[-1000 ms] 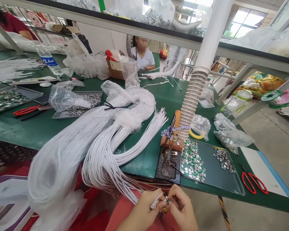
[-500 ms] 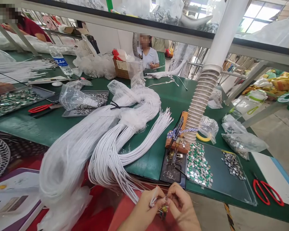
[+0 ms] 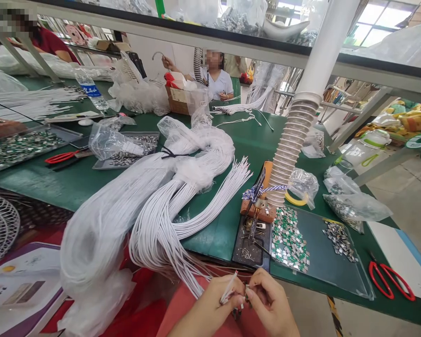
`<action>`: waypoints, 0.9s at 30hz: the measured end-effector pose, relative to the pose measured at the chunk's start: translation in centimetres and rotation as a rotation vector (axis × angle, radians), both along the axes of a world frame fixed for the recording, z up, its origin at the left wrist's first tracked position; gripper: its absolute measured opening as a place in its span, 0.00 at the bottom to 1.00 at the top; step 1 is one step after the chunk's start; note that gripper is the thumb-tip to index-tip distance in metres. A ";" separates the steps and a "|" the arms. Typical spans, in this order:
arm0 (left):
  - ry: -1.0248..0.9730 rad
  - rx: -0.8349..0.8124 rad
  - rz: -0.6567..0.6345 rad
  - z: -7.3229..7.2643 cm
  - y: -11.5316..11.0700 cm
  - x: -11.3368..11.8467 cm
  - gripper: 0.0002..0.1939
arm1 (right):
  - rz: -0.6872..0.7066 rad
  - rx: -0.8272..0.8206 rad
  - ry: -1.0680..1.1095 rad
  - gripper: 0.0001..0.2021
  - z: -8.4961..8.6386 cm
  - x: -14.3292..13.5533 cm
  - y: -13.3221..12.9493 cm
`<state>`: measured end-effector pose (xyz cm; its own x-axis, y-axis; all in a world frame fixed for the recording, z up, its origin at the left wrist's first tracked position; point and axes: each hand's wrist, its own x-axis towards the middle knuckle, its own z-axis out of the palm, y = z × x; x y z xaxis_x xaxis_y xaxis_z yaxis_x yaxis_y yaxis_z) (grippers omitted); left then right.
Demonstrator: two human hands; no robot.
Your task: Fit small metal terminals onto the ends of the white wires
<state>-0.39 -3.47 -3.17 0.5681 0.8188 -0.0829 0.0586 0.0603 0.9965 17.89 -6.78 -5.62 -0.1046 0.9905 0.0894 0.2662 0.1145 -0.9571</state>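
Low in front of my lap, my left hand [image 3: 224, 299] is closed around a few white cables [image 3: 228, 289], their ends poking up past the thumb. My right hand [image 3: 264, 299] pinches a tiny part with green and metal on it [image 3: 247, 291], close to the left fingertips; it resembles a small circuit board. More small green and metal pieces show below the fingers, partly hidden. A thick bundle of white cables [image 3: 154, 224] hangs over the table edge to the left of my hands. Beyond them is a soldering stand [image 3: 254, 234] with a black tray.
A flat tray [image 3: 323, 243] carries green circuit boards [image 3: 289, 238] and metal connector shells [image 3: 339, 241]. Red-handled scissors [image 3: 391, 281] lie at the right. A ribbed hose [image 3: 287, 145] comes down behind the stand. Across the table sits a person [image 3: 217, 82].
My right hand has shifted slightly right, and the small part between my fingertips shows more clearly. Across the table, the person has an arm raised toward a thin curved tube.
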 end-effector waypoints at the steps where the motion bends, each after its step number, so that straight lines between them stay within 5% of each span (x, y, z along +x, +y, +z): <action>1: -0.008 0.017 -0.006 0.0 0.0 -0.1 0.31 | 0.024 -0.007 -0.009 0.13 0.2 0.1 0.1; 27: -0.050 -0.125 0.023 0.0 0.2 0.5 0.33 | 0.055 0.001 0.005 0.19 0.5 0.5 0.3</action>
<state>0.13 -3.23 -3.20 0.5548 0.8170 -0.1571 0.0063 0.1848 0.9828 18.43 -6.44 -5.14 -0.1580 0.9833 0.0908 0.2546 0.1294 -0.9584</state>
